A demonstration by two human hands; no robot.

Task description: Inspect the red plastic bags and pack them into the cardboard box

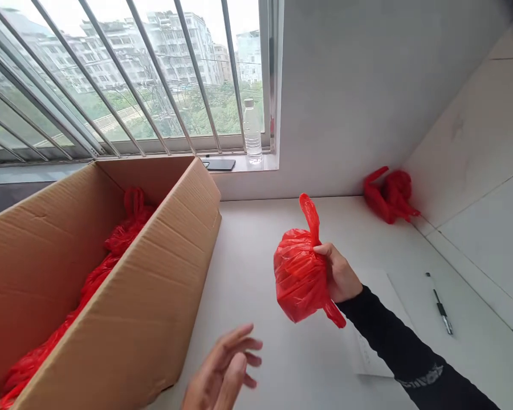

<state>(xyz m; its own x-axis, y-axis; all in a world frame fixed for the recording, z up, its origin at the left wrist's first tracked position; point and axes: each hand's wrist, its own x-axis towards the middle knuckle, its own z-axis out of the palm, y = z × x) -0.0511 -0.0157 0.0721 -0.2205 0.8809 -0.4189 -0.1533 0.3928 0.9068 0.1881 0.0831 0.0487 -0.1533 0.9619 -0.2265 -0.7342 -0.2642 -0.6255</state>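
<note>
My right hand [340, 272] grips a filled red plastic bag [301, 276] by its gathered neck, holding it above the white tabletop [248, 239]. One loop of the bag points up and the other hangs down; what it contains is hidden. At the bottom centre is my left hand [226, 367], fingers apart and nothing in them. It is beside an open cardboard box [166, 267]. Inside that box lie more red plastic bags [106, 267], partly covered by the near wall.
Another red bag [387, 195] sits in the far right corner against the wall. A pen [441, 307] and a sheet of paper [380, 290] lie at the right, the paper partly under my sleeve. On the sill stand a clear bottle [252, 134] and a phone [219, 165].
</note>
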